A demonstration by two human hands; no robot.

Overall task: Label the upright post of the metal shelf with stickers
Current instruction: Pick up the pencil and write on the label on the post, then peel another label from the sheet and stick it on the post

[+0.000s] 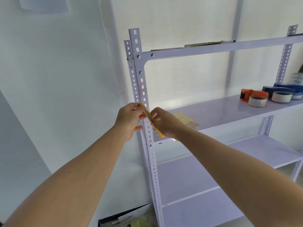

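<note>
The white perforated upright post (pixel 142 86) of the metal shelf rises at the centre of the view. A narrow yellow sticker strip (pixel 148 115) lies slanted along the post's front at mid height. My left hand (pixel 130 118) pinches its upper end from the left of the post. My right hand (pixel 164 122) grips it lower down from the right, thumb against the strip. The strip's bottom end pokes out below my right hand.
Yellow sticker sheets (pixel 185 121) lie on the middle shelf board (pixel 221 112) just behind my right hand. Several tape rolls and an orange tape dispenser (pixel 253 97) sit at its right end. A dark box with papers (pixel 124 218) stands on the floor by the post.
</note>
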